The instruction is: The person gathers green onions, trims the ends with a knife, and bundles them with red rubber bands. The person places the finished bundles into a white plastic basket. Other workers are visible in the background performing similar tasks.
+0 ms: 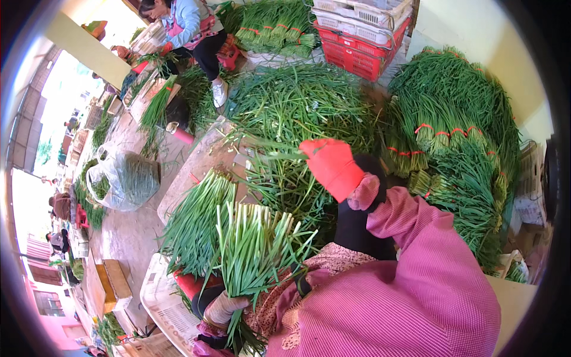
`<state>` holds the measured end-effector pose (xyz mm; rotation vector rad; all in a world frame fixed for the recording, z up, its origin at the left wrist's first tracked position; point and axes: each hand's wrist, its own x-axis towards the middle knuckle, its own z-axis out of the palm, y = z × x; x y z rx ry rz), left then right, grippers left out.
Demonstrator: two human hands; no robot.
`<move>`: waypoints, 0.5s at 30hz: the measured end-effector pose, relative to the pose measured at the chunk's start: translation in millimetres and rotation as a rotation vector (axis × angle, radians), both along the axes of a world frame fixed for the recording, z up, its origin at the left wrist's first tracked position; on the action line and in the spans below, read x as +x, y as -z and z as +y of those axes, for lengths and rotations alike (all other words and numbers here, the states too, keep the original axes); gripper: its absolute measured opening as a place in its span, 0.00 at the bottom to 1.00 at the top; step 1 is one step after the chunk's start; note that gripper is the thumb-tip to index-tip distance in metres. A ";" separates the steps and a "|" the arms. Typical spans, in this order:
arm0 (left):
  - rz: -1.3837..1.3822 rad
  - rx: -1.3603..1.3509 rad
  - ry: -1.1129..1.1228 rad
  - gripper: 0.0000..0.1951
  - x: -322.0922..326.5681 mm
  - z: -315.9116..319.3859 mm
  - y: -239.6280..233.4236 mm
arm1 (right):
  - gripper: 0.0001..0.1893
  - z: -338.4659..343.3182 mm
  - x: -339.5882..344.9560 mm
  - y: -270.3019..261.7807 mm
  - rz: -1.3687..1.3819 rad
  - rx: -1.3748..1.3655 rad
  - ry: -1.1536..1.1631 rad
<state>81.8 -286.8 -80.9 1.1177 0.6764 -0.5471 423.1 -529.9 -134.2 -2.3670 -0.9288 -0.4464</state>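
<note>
My left hand [226,307], in a pale, dirt-stained glove, is wrapped around a thick bunch of garlic chives [254,250]. The cut white-green stems point up and away from me, and leaf ends hang below the hand. My right hand [331,167], in a red-orange glove, is raised over a heap of loose chives [303,102]. A few blurred green leaves [281,151] trail from its fingertips, which are partly hidden. Just beyond the held bunch, another pile of chives [200,218] lies with its stems on a worn wooden board [178,192].
Banded chive bundles [450,134] are stacked at the right wall. Red and white plastic crates [357,49] stand behind the heap. A white crate [165,308] is by my left arm. A filled clear plastic bag [127,178] sits on the floor. Another person [192,35] sits at upper left.
</note>
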 end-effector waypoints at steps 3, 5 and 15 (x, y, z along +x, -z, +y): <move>0.003 0.000 0.027 0.38 2.8 -1.2 0.0 | 0.19 -2.9 1.9 5.2 0.094 0.035 -0.150; 0.008 0.011 0.048 0.38 7.4 -1.9 -1.1 | 0.30 5.1 -10.8 5.2 0.588 0.171 -0.463; 0.030 -0.087 0.076 0.38 3.9 8.3 12.1 | 0.11 31.5 -49.1 -7.1 1.202 0.082 -0.810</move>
